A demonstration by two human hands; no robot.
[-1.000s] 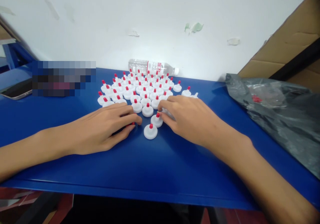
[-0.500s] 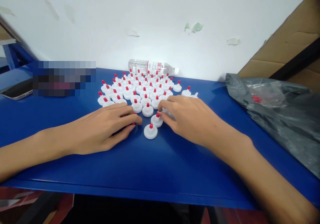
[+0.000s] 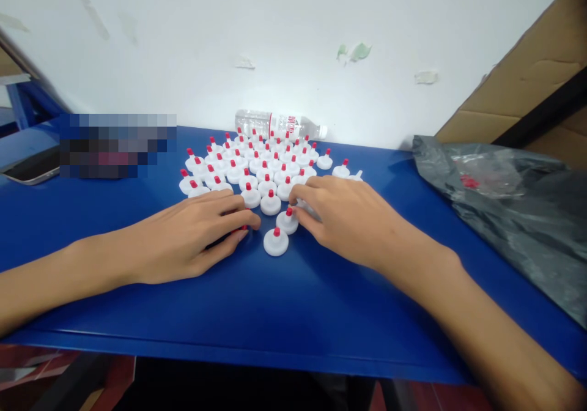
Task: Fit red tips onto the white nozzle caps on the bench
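Our left hand [image 3: 192,230] is low over the table [image 3: 275,313] with curled fingers, and red bits [image 3: 244,227] show between thumb and forefinger; we cannot tell whether that grip pinches them or merely surrounds them. Our right hand [image 3: 348,215] arches over the near right side of the group, thumb and forefinger tips close by the red top of one cap [image 3: 287,223], though we cannot tell if they press on it. Nearer to us, just beside that one, a second cap [image 3: 276,245] sits between our hands. Beyond, the other white caps [image 3: 265,175] crowd together, mostly red tips up (a clear bottle [image 3: 282,125] lies on its side behind them). At our right lies a grey plastic bag [image 3: 518,227].
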